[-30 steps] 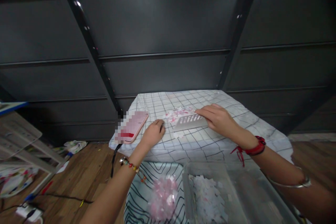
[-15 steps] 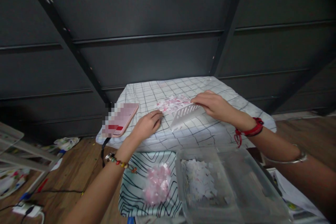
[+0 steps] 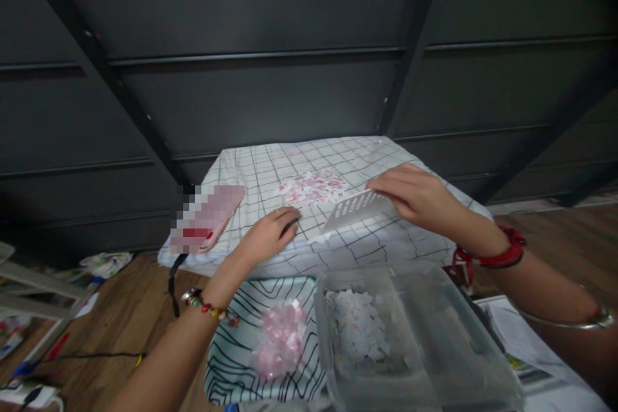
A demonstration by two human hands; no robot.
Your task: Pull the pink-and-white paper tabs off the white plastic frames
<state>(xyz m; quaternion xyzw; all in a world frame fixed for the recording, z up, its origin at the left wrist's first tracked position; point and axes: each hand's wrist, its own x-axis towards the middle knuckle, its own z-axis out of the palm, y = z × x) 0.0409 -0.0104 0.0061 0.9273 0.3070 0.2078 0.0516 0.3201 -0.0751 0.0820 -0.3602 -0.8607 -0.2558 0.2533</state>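
Note:
My right hand (image 3: 418, 196) pinches the upper right edge of a white plastic plate with rows of slots (image 3: 356, 209). The plate is tilted, its lower left corner near a few paper bits on the checked cloth (image 3: 352, 158). Just beyond it lies a loose pile of small white and pink paper slips (image 3: 313, 187). My left hand (image 3: 270, 235) rests on the cloth in front of the pile, fingers curled together. A short dark sliver shows by its thumb; I cannot make out what it is.
A pink phone (image 3: 212, 219) lies at the cloth's left. Nearer to me, a patterned tray (image 3: 222, 367) holds small clear packets with pink contents (image 3: 280, 338). Beside it a clear divided plastic box (image 3: 454, 335) holds white paper bits (image 3: 357, 325). A dark panelled wall (image 3: 270, 103) stands behind.
My right hand has drawn the slotted plate toward me and to the right, away from the pile. My left hand stays near the pile's front. The whole view has shifted slightly.

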